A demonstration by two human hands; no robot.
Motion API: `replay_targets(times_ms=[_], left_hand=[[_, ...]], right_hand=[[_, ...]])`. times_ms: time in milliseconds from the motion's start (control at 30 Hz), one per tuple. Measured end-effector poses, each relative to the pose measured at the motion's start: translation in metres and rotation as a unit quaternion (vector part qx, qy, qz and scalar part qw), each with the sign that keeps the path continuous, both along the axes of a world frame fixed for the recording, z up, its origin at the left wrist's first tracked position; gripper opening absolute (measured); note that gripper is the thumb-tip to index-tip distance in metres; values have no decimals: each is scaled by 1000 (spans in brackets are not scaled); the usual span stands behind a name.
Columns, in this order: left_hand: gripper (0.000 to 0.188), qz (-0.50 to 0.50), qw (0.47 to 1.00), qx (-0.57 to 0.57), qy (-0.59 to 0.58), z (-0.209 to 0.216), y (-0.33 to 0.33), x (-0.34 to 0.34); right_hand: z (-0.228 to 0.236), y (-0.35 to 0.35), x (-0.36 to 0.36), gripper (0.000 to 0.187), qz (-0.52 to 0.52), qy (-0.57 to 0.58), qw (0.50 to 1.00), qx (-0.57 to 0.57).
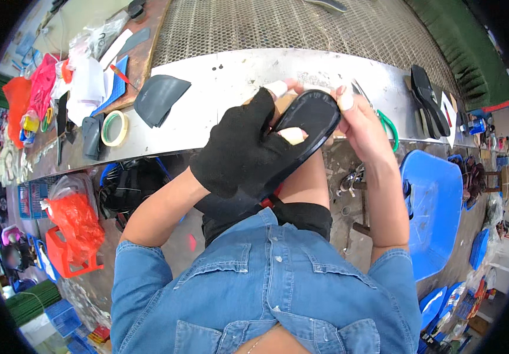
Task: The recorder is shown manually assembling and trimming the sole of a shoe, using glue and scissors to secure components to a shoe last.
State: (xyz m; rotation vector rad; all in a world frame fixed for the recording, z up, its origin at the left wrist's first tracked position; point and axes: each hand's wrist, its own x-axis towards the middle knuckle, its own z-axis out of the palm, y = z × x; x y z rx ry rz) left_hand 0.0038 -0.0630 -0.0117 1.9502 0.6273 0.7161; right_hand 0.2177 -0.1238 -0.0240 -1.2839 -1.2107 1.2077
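Two hands meet on one black shoe sole (304, 127), which you hold above your lap just in front of the metal workbench edge (219, 88), its rounded end pointing up and to your right. Your left hand (245, 147) wears a black fingerless glove and wraps the sole from the left, with a taped thumb pressed down on its glossy upper face and a taped fingertip showing at the top edge. Your right hand (357, 121) is bare and pinches the sole's rounded end, its fingertips also taped. Just behind that hand, green-handled scissors (391, 127) lie on the bench. Farther right, several more black soles (430, 100) are stacked on the metal, with a small blue box (477, 126) beyond them near the bench's end. To your left on the bench sit a roll of pale tape (114, 128), a dark curved piece of sheet material (160, 97) and a flat blue rectangular sheet (113, 85), and past these lie clear plastic bags (98, 35) and pink and orange wrappings (33, 88) in a heap. Below the bench on your left, an orange plastic bag (77, 218) rests on a red stool (66, 256). A blue plastic chair (434, 206) stands close at your right.
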Motion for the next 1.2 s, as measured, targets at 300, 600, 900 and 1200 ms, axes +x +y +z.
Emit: replay_targets(times_ms=[300,600,900,1200], left_hand=[[55,5,998,-18,-66,-8,-3,7],[57,76,995,5,-69,-19,5,9],[59,-80,826,-500,-250,-37,38,-23],[69,9,872,-208,-443,-41,27,8]], right_hand=[[-4,13,-17,37,-47,-43,990,123],[-5,11,-30,28,-93,-17,994,53],[-10,5,-47,37,-84,330,940,28],[-36,7,-87,48,-72,185,978,65]])
